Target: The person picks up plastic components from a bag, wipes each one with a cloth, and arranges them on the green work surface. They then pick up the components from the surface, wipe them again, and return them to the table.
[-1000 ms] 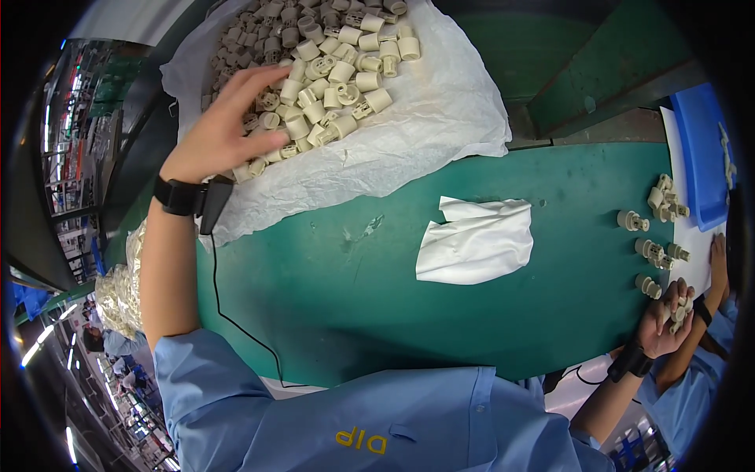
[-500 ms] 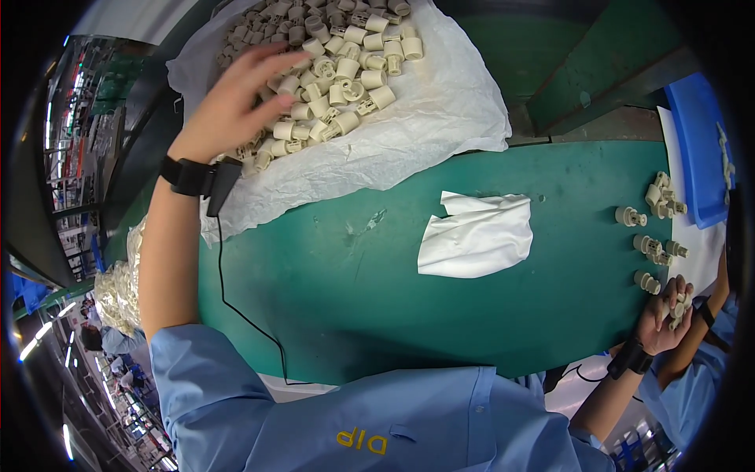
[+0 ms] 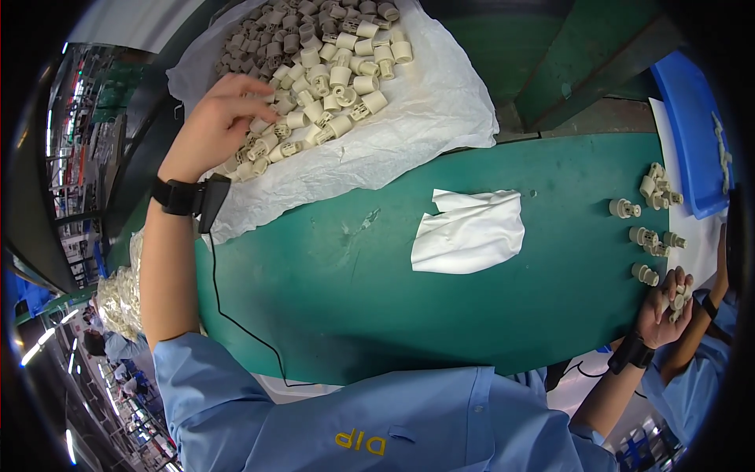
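My left hand (image 3: 222,124) is over the left edge of a heap of beige cylindrical plastic parts (image 3: 338,77), its thumb and fingers apart and slightly bent. I see no part in it. The heap lies on crumpled white wrapping sheet (image 3: 452,102). At the far right, my right hand (image 3: 663,315) is palm up with its fingers curled round a few small beige plastic parts (image 3: 678,303). Near that hand, several similar parts (image 3: 645,274) sit in small groups along the right end of the green table (image 3: 354,291).
A white cloth (image 3: 470,234) lies mid-table. Beyond the right end are a blue tray (image 3: 696,134) and a co-worker's arm (image 3: 692,338). A black cable (image 3: 236,318) runs from my left wristband across the table. Clear plastic bags (image 3: 118,303) are at the left.
My left hand has drawn back left and slightly down from over the heap toward its edge. My right hand stays in place, still holding the parts.
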A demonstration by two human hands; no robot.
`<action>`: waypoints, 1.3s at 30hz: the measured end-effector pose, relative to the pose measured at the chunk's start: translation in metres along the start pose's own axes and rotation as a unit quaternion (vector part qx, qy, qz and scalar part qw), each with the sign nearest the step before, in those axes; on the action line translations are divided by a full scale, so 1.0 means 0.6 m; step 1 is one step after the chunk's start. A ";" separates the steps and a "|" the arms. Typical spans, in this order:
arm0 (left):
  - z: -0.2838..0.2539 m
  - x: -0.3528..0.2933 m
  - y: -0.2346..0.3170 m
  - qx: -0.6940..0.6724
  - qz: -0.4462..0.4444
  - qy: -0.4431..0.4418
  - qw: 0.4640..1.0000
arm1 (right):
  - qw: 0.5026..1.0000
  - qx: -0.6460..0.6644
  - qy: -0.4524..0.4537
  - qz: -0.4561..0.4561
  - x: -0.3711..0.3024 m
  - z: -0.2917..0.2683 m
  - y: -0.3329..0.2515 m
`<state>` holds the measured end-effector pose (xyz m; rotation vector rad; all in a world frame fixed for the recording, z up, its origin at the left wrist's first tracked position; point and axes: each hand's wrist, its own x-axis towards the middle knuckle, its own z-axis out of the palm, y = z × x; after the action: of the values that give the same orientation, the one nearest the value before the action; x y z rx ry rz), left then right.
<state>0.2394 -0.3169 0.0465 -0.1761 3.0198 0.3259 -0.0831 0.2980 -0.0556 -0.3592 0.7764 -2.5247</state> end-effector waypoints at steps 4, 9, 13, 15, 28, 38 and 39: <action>0.029 0.046 0.068 -0.076 -0.022 0.160 0.984 | 1.000 -0.005 0.002 -0.005 -0.003 0.003 0.004; 0.019 0.038 0.044 -0.134 -0.053 0.042 0.989 | 1.000 -0.011 0.004 -0.013 -0.004 0.002 0.005; 0.014 0.053 0.008 -0.085 -0.069 0.043 0.993 | 1.000 -0.014 0.004 -0.010 -0.004 0.004 0.001; -0.004 0.078 -0.010 -0.070 -0.131 0.046 0.988 | 1.000 -0.011 0.002 -0.006 -0.002 0.003 0.002; 0.034 0.119 -0.119 -0.049 -0.108 0.065 0.991 | 1.000 0.004 0.001 -0.009 -0.001 0.007 0.005; 0.044 0.082 -0.138 0.105 -0.138 0.017 0.985 | 1.000 0.010 -0.012 0.000 -0.002 0.012 0.006; 0.057 0.076 -0.151 0.136 -0.118 0.047 0.983 | 1.000 0.010 -0.013 -0.001 -0.002 0.012 0.006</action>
<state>0.2084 -0.4022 -0.0103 -0.5335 3.0478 -0.1186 -0.0782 0.2924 -0.0520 -0.3860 0.7393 -2.5227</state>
